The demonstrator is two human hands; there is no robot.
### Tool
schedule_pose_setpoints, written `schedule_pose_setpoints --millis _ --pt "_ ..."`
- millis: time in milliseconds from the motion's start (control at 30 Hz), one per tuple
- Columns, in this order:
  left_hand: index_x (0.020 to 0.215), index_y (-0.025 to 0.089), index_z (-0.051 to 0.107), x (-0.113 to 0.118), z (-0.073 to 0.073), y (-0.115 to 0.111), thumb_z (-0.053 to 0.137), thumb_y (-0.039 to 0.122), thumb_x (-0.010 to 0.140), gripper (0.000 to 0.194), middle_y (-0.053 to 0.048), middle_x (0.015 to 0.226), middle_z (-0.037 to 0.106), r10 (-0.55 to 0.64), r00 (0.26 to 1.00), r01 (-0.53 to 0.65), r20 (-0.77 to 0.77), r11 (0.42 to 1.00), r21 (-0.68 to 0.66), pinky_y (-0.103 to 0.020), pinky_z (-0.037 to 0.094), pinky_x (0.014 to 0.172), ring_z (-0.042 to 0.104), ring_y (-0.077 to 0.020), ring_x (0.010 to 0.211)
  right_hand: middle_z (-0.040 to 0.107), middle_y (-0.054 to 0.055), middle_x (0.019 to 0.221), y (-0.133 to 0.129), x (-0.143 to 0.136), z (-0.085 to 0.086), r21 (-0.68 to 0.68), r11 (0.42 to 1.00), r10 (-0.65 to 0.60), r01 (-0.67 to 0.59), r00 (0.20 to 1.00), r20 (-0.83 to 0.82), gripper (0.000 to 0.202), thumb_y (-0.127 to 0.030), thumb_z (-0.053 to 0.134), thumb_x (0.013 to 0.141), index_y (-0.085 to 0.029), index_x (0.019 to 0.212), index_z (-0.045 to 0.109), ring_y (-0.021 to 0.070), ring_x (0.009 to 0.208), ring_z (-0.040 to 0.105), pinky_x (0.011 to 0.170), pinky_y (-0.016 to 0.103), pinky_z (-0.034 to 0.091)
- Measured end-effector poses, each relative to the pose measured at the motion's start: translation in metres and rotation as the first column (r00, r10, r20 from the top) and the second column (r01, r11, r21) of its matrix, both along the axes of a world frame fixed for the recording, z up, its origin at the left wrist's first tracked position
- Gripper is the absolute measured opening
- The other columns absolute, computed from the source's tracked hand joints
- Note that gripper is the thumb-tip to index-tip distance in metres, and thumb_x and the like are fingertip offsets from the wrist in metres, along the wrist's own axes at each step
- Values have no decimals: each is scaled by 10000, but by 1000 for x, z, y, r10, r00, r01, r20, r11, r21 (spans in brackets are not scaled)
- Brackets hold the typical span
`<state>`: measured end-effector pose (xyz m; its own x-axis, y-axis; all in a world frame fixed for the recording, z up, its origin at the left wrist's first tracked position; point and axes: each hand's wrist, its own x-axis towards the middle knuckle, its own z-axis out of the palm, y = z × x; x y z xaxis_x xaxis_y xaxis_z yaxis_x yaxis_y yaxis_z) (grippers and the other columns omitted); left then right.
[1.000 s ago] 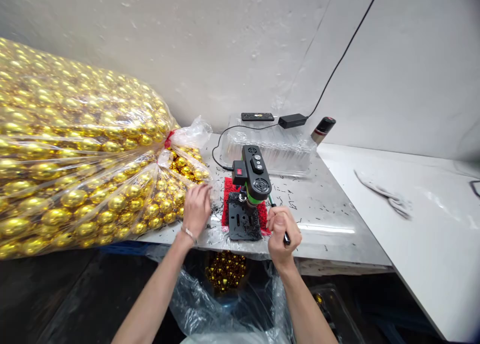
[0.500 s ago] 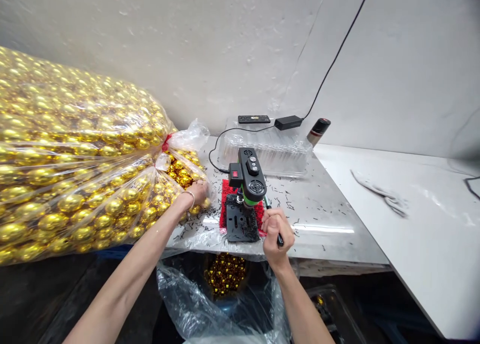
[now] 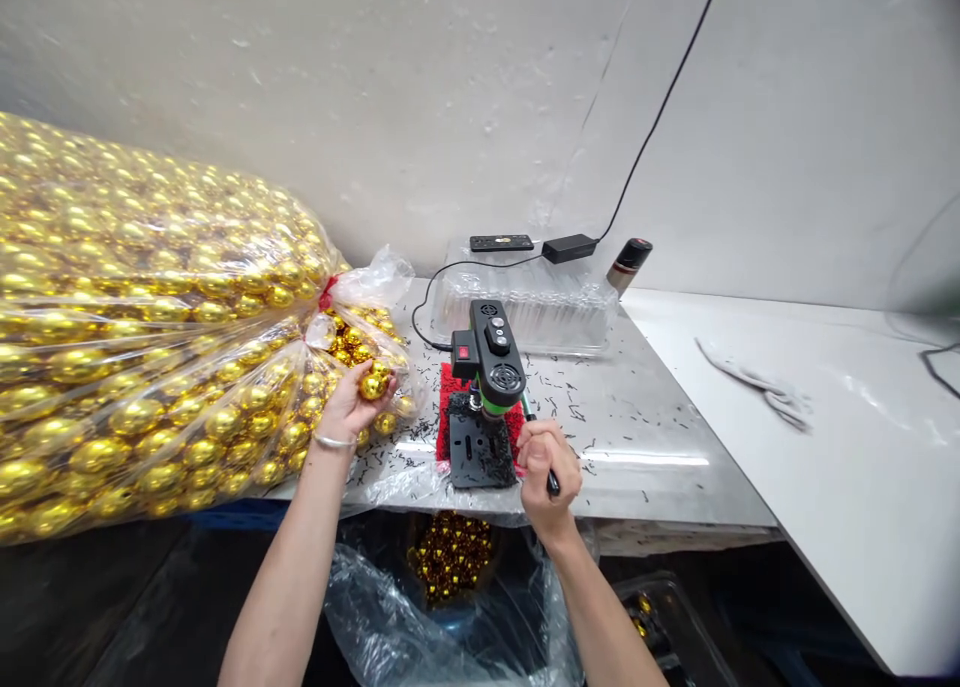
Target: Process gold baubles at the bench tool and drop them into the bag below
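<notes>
One gold bauble (image 3: 373,387): held in the left hand (image 3: 343,409), half-curled around it with the palm turned up, near the gathered end of the clear plastic bag (image 3: 150,367) and left of the black lever press (image 3: 499,355). Wrapped the right hand (image 3: 551,467) snugly round the black lever grip (image 3: 553,485). Judged the bauble light, stiff and slippery, with a glossy shell perhaps thin enough to dent or scratch. Seemed best to take hold round its widest part, pinching gently. Could not make out any cap or loop.
</notes>
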<state>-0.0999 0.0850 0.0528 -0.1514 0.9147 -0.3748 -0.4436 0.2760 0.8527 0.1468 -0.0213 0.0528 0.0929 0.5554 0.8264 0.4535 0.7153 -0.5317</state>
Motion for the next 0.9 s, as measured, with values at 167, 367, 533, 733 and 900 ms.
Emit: schedule_pose_setpoints --millis 167,367,533,733,900 --pt "1001 96 591 3 11 -43 452 114 892 177 -110 827 672 41 893 -28 448 999 -35 -151 490 409 626 -123 606 481 4 652 0 -1 -2 -7 1000 5 -5 1000 -14 298 -61 373 883 -195 623 429 124 662 506 565 270 376" --pt "1129 126 623 29 -1 -79 530 70 835 314 -96 889 680 -15 904 39 428 998 -46 -148 509 468 655 -124 667 476 -1 635 1 -1 0 12 1000 2 -2 1000 -6 290 -43 376 878 -197 637 425 124 667 508 570 270 383" --pt "1069 154 674 61 -22 -86 661 100 736 338 -47 870 672 -118 947 143 298 988 -62 -150 479 471 649 -116 668 466 -9 617 0 -1 4 11 1000 5 -5 1000 2 293 -45 380 879 -200 632 412 120 665 503 581 265 390" --pt "1043 173 627 84 -47 -81 779 240 642 434 -31 843 666 -194 971 198 136 980 -17 -180 447 491 622 -114 633 475 -4 610 -2 1 6 -26 1000 -2 3 999 35 301 -71 377 885 -204 617 409 129 670 515 583 270 400" --pt "1031 167 634 91 -49 -77 792 345 623 472 -23 844 665 -233 961 237 -152 971 11 -206 441 543 607 -122 662 464 -7 590 -1 0 3 -23 1000 1 0 1000 18 303 -81 375 887 -208 614 410 136 665 518 576 273 405"
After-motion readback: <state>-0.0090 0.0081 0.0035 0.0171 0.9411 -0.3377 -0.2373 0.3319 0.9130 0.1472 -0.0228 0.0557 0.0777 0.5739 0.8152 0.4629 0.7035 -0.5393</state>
